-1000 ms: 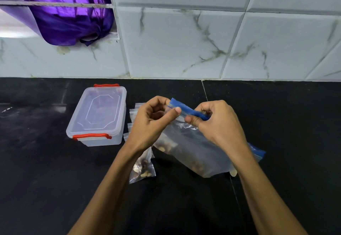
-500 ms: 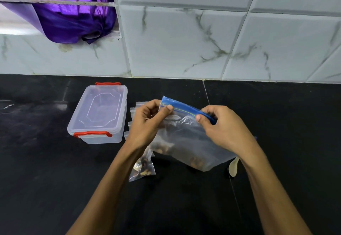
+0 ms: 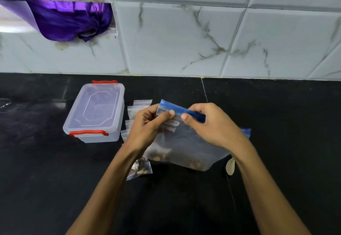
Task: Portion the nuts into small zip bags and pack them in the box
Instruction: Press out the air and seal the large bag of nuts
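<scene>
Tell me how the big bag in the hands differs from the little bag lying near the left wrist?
The big bag has a blue zip strip; the little bag shows none. The big bag is pinched at its top by the left hand and right hand; the little bag lies untouched on the counter. Both are clear and hold nuts.

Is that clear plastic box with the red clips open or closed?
Closed. The lid sits flat on the box, and the front red clip lies along its rim.
</scene>
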Tool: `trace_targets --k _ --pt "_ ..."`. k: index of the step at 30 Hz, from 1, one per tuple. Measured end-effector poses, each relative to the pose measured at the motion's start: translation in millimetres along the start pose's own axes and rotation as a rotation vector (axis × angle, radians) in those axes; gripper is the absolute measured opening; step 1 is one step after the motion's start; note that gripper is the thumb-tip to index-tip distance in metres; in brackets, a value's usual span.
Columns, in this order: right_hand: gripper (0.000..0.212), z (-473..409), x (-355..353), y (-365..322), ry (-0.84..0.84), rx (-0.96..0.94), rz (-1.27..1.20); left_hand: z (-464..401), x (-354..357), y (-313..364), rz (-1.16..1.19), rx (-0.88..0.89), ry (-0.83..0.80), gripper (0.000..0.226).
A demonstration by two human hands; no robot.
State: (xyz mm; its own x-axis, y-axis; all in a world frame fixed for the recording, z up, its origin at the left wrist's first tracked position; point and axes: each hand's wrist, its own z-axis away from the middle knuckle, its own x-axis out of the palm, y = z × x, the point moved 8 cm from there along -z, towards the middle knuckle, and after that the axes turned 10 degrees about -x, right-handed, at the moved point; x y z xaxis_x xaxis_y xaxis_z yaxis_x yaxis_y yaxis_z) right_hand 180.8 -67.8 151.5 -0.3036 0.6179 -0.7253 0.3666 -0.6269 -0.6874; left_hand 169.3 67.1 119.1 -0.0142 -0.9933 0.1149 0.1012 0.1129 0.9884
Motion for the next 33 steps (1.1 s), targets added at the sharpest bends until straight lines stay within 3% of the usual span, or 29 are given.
trace_targets --k 6,9,14,18,22,26,30,33 --pt "0.013 -1 -1 -1 0.107 0.019 -0.035 -1 0 -1 -0.068 -0.058 -0.015 0.011" --pt "0.015 -1 3 -1 0.128 0.026 -0.032 -4 3 -6 -0.009 -0.096 -0.051 0.025" --pt "0.021 3 -3 7 0.029 0.023 0.037 -3 -2 -1 0.022 -0.016 -0.012 0.016" --pt "0.009 9 -22 14 0.055 0.066 0.117 -1 -7 -1 0.042 -0.02 0.04 0.019" --pt "0.006 12 -21 11 0.07 0.095 0.219 1 -2 6 -0.025 -0.054 -0.055 0.024" --pt "0.01 11 -16 3 0.014 0.084 0.259 -4 -3 21 -0.264 0.024 -0.045 0.025" --pt "0.04 25 -38 11 0.061 0.1 0.294 -11 -7 20 -0.226 0.059 0.024 0.017" --pt "0.028 37 -61 47 0.124 0.191 0.192 -15 -18 7 -0.166 0.006 0.074 0.022"
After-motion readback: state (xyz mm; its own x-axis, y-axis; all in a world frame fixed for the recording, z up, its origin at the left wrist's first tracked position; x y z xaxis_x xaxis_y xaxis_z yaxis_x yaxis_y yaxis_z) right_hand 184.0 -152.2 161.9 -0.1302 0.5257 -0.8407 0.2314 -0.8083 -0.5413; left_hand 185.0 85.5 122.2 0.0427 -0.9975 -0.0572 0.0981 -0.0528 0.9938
